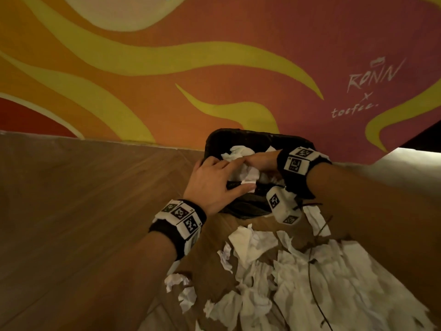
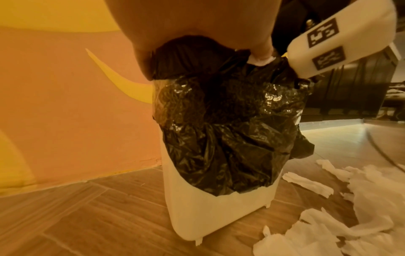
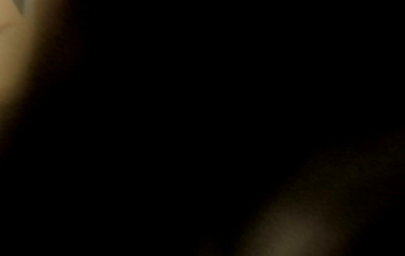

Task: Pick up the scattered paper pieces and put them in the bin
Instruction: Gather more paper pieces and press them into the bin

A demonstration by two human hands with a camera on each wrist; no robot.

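The bin (image 1: 256,137), white with a black liner bag (image 2: 230,129), stands against the painted wall. My left hand (image 1: 238,175) and right hand (image 1: 255,162) meet over its mouth, together gripping a wad of white paper pieces (image 1: 249,175). More crumpled paper (image 1: 236,151) lies inside the bin. In the left wrist view my thumb (image 2: 260,48) pinches a bit of white paper (image 2: 262,60) at the bag's rim. Several torn paper pieces (image 1: 293,283) lie scattered on the floor in front of the bin. The right wrist view is dark.
The orange and yellow mural wall (image 1: 167,80) rises directly behind the bin. Wooden floor (image 1: 83,223) stretches to the left. A thin dark cable (image 1: 312,283) runs across the scattered paper. Dark furniture (image 2: 350,97) stands at the far right.
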